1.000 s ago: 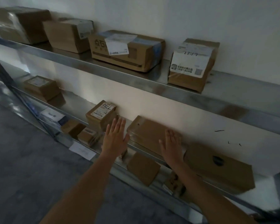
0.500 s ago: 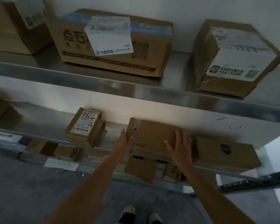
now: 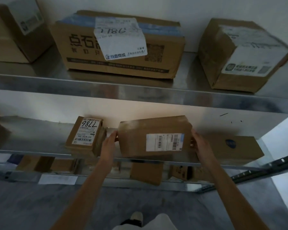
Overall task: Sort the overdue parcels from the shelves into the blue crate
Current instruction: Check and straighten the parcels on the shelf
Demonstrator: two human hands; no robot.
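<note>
A flat brown parcel (image 3: 136, 138) with a white barcode label is tipped up on the middle shelf (image 3: 32, 151), its labelled face towards me. My left hand (image 3: 109, 143) grips its left end and my right hand (image 3: 199, 143) grips its right end. Beside it on the left stands a small box marked 7786 (image 3: 86, 135). To its right lies a flat brown parcel with a blue round sticker (image 3: 231, 146). The blue crate is not in view.
The top shelf (image 3: 140, 93) carries a long carton labelled 7786 (image 3: 118, 45), a box (image 3: 239, 55) at the right and another box (image 3: 15, 30) at the left. Small parcels (image 3: 146, 173) sit on the lower shelf. Grey floor and my shoes (image 3: 136, 216) lie below.
Both hands went from reaching to gripping the parcel's ends. The parcel has been tipped up from lying flat, so its label now faces me. The view moved closer to the shelves.
</note>
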